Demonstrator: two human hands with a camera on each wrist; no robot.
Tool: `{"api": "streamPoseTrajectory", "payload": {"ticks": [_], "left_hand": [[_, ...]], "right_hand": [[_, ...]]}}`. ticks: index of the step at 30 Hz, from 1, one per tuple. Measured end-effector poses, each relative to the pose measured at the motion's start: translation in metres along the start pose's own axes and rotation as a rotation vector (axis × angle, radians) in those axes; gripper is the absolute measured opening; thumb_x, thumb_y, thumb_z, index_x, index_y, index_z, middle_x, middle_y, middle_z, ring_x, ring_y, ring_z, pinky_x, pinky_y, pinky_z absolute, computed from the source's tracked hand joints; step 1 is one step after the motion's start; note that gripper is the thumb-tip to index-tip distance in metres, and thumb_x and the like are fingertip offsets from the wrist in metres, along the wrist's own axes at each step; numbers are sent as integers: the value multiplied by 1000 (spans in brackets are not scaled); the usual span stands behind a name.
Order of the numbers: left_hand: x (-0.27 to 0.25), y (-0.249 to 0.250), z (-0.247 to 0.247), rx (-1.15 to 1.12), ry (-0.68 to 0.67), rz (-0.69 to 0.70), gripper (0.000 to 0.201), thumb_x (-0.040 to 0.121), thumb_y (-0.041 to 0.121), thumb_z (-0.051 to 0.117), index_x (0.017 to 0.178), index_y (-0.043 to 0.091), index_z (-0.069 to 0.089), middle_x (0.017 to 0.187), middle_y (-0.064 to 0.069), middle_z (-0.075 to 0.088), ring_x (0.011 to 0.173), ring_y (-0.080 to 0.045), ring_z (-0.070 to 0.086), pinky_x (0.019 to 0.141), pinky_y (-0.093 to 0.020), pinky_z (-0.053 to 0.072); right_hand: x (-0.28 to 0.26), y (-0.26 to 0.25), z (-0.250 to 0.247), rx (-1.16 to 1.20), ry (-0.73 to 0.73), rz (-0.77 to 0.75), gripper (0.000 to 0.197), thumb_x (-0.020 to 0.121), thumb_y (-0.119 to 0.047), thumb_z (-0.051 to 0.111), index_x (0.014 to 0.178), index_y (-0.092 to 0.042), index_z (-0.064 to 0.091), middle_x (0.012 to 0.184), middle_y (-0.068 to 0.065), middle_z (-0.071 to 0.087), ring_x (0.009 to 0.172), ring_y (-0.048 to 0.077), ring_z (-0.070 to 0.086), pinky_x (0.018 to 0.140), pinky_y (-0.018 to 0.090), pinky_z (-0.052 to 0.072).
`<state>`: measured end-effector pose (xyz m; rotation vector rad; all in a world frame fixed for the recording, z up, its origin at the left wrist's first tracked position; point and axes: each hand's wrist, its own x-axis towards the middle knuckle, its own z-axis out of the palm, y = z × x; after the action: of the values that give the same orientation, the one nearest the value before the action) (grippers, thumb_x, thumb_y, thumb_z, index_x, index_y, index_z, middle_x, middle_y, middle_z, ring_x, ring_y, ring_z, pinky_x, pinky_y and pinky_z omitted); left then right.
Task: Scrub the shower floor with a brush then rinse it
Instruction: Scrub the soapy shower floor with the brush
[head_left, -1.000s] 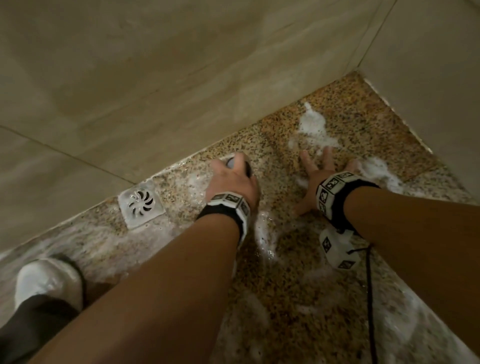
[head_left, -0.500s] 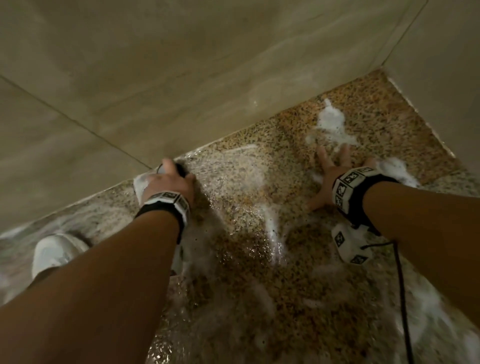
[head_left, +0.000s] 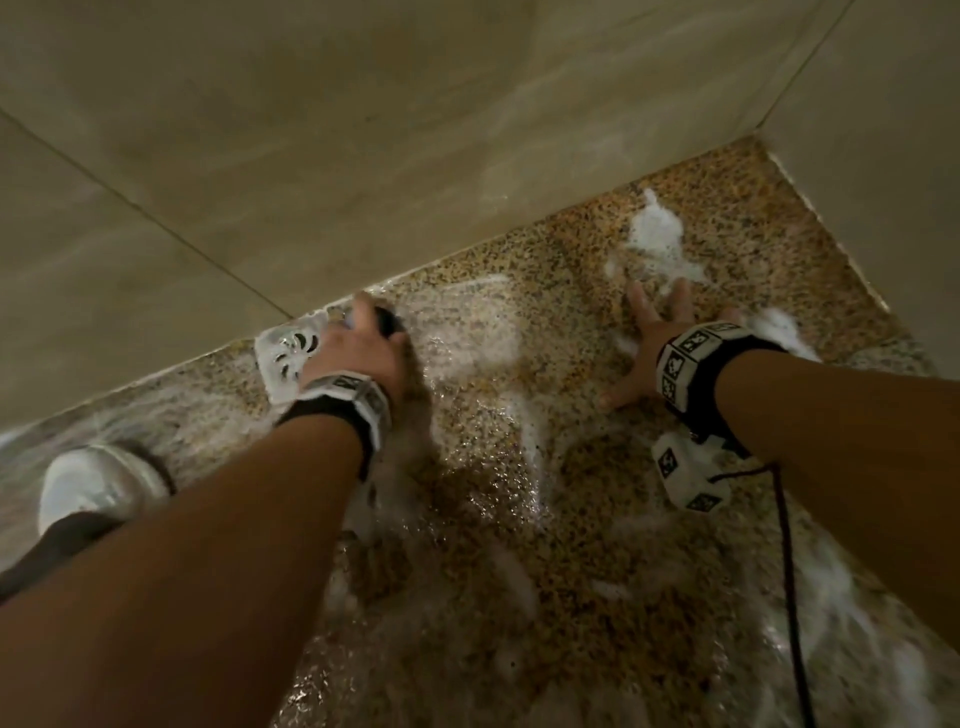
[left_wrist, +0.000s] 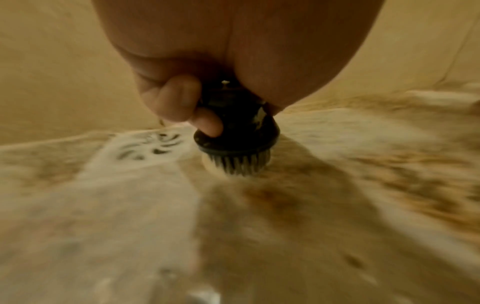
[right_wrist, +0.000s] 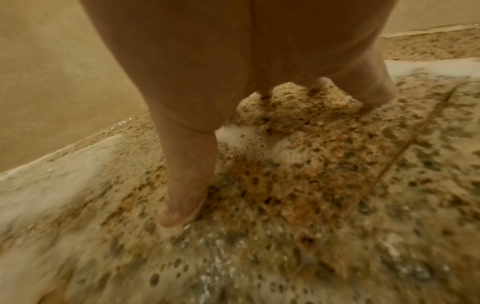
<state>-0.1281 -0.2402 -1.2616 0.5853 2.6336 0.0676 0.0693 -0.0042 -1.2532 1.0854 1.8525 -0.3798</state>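
Two hands on the shower floor, one tool between them. My left hand is wrapped around one round scrub brush — black knob top, pale bristles pressed down onto the wet speckled stone. In the left wrist view my fingers curl over the knob on one side and the palm covers the other; that view is blurred. The brush stands upright just beside one white square drain cover, close to the foot of the wall, and my hand overlaps the cover's right edge in the head view.

My right hand holds nothing — fingers straight and spread, pressed flat on the floor well to the right of the brush. In the right wrist view the thumb reaches toward the camera with foam at its tip.

Foam count, head view: one thick white clump just beyond my right fingertips, one smaller clump beside the right wrist, one streak between the two hands, plus thin smears nearer me too diffuse to count.

One white shoe at lower left. One marker-patterned band on each wrist, two in all, and one dark cable trailing from the right one.
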Motion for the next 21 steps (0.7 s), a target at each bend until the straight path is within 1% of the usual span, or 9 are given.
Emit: {"api": "streamPoseTrajectory", "payload": {"ticks": [2, 4, 6, 8, 10, 13, 16, 18, 21], "left_hand": [[14, -23, -11, 69, 28, -81, 27, 104, 48, 37, 105, 25, 23, 129, -24, 49, 114, -46, 57, 100, -54, 45], [21, -31, -15, 36, 34, -152, 31, 102, 49, 41, 104, 23, 24, 128, -28, 50, 116, -48, 55, 99, -51, 46], [16, -21, -12, 38, 40, -106, 32, 102, 47, 41, 116, 22, 26, 132, -29, 50, 115, -47, 58, 99, -51, 46], [2, 9, -3, -31, -11, -27, 45, 104, 42, 41, 141, 24, 21, 143, -26, 42, 117, -46, 58, 98, -53, 47], [-11, 45, 4, -126, -36, 63, 57, 102, 39, 49, 147, 26, 17, 144, -22, 42, 116, -42, 59, 95, -51, 51], [-13, 88, 14, -100, -30, 239, 63, 96, 45, 61, 140, 17, 25, 140, -17, 45, 117, -40, 58, 95, -50, 52], [-6, 119, 19, -67, -42, 319, 60, 97, 45, 62, 137, 11, 34, 140, -16, 43, 119, -40, 55, 91, -48, 49], [2, 128, 20, -68, -44, 298, 61, 97, 48, 61, 137, 10, 35, 138, -16, 43, 118, -39, 56, 89, -48, 50], [16, 126, 17, -111, -79, 173, 59, 95, 54, 59, 131, 13, 36, 135, -15, 46, 119, -38, 56, 91, -49, 50]], "right_hand": [[2, 0, 1, -7, 1, -6, 156, 43, -86, 77, 142, -49, -38, 153, 8, -46, 150, 40, -21, 116, 72, 1], [0, 0, 0, 5, 14, -4, 156, 45, -84, 79, 142, -49, -38, 153, 8, -47, 150, 41, -19, 116, 72, 3], [-5, -2, 0, 7, 24, -13, 155, 47, -82, 80, 144, -48, -37, 154, 8, -45, 150, 42, -19, 116, 71, 2], [-6, -2, 0, 8, 28, -9, 153, 49, -82, 79, 144, -48, -36, 154, 8, -44, 150, 42, -19, 116, 71, 2], [-13, -2, 0, 3, 17, 2, 154, 48, -83, 78, 145, -47, -36, 153, 9, -46, 150, 43, -18, 116, 71, 4], [-20, -2, -3, -47, 4, -55, 136, 67, -79, 72, 150, -43, -29, 154, 3, -44, 151, 39, -19, 118, 69, 7], [-22, -2, -3, -38, 9, -23, 143, 61, -81, 74, 148, -44, -34, 154, 9, -45, 151, 37, -19, 118, 68, 4], [-24, -4, -5, -40, 11, -8, 144, 60, -83, 73, 147, -44, -35, 155, 10, -44, 152, 37, -18, 118, 67, 4], [-26, -2, -6, -105, 1, -33, 130, 71, -81, 66, 150, -42, -29, 156, 4, -42, 152, 36, -16, 119, 65, 6]]}}
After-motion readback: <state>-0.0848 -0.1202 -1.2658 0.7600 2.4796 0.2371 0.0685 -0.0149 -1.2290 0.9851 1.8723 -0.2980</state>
